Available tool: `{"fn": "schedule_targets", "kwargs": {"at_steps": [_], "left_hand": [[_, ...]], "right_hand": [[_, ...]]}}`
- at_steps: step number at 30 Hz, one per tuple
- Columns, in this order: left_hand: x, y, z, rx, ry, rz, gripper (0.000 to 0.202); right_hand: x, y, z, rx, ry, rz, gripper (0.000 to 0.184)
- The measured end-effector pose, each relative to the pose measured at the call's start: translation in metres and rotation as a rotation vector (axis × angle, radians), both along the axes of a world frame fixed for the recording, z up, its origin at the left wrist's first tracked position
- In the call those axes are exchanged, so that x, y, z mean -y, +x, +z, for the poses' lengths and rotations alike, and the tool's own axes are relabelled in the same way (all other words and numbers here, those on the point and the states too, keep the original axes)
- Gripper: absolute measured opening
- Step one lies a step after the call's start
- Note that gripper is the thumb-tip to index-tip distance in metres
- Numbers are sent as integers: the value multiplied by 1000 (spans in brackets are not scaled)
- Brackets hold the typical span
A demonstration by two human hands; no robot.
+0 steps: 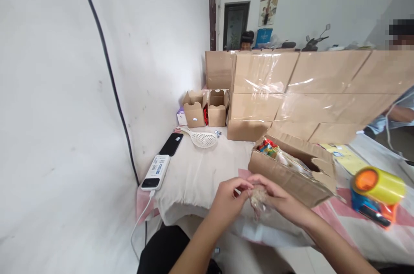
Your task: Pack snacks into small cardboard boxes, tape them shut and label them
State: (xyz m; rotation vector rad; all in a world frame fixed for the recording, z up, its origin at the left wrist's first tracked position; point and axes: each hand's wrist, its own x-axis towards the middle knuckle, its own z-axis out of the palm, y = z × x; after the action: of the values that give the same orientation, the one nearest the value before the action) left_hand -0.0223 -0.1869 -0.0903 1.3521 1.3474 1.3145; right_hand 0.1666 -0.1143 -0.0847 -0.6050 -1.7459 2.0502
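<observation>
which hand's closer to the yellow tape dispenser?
Right. The right hand holds the small packet, with the tape dispenser off to its right; the left hand grips the same packet from the other side, farther away.

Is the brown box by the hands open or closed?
Open. The cardboard box has its flaps spread apart, and colourful packets show inside. The left hand and right hand pinch a small bag in front of it.

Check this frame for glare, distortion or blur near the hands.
Head view: even, soft light with no hard shadows; glare streaks on the film-wrapped cartons; wide-angle bowing bends the wall cable; the left hand and right hand, pinching the small bag, look slightly soft.
</observation>
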Motion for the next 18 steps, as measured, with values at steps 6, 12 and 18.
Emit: {"fn": "schedule_targets", "kwargs": {"at_steps": [6,12,18], "left_hand": [[-27,-36,2,-165,149,201,18],[-51,-52,-3,43,130,452,14],[-94,-69,-15,1126,-54,735,37]], "right_hand": [[-23,-17,-15,70,24,-195,55],[-63,-119,-8,52,389,-508,33],[-103,-289,-8,78,810,-232,11]]}}
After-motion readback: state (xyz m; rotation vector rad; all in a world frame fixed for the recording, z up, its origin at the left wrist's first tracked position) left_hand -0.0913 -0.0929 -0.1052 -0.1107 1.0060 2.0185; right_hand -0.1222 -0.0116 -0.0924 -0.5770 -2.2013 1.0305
